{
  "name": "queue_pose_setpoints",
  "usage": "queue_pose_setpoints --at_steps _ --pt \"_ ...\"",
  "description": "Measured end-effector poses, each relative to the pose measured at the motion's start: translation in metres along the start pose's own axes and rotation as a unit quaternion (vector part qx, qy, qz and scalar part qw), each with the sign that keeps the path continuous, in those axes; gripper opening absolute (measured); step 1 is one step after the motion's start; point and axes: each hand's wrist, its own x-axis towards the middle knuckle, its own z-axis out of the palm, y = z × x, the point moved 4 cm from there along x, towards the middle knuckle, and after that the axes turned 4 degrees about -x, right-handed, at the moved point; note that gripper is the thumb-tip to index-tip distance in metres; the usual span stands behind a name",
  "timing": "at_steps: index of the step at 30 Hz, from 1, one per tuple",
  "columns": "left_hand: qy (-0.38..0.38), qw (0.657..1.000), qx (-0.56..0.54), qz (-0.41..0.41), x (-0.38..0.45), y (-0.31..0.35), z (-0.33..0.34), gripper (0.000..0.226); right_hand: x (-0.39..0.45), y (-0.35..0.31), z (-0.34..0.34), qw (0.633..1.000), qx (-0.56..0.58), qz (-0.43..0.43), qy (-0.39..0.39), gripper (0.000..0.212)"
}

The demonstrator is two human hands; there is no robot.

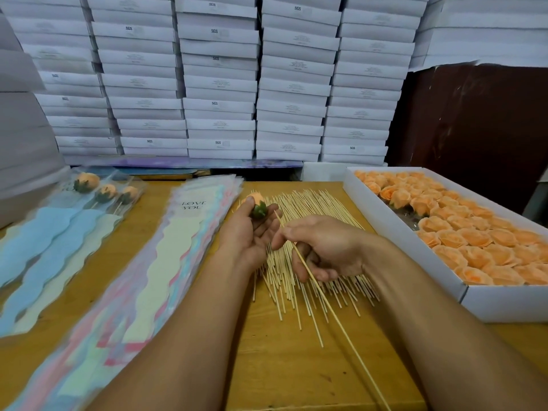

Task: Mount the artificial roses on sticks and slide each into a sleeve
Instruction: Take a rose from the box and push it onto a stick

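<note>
Three sleeved roses lie finished; the left hand grips a rose, the right hand pinches a stick, a boxful remains.

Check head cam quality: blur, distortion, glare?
Head view: wide-angle bowing bends the box stacks at the edges; sleeves at left smear with blur; left hand, right hand and stick stay fairly sharp; lighting soft, no strong glare.

- Two hands are working — the left hand and the right hand.
- Three sleeved roses are lying at the far left.
- One rose is being held.
- One stick is being pinched — many more are lying beneath.
- One open box is holding dozens of roses, too many to count.
</note>
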Motion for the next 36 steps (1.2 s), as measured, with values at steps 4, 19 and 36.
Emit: queue_pose_setpoints --at_steps 4,19,36 --pt "-0.015 0.999 -0.027 -0.034 -0.0038 -0.0006 0.0024 0.041 0.0001 -0.001 0.0075 0.999 -0.018 -0.006 -0.027 0.032" --pt "-0.031 0.999 -0.016 -0.02 -0.0061 -0.0018 0.0059 0.04 0.0004 -0.0013 0.0079 0.999 -0.023 -0.017 -0.029 0.032" --pt "-0.035 0.999 -0.006 -0.015 -0.0062 -0.0024 0.0049 0.039 0.0017 0.0003 0.0073 0.999 -0.022 -0.012 -0.021 0.032"
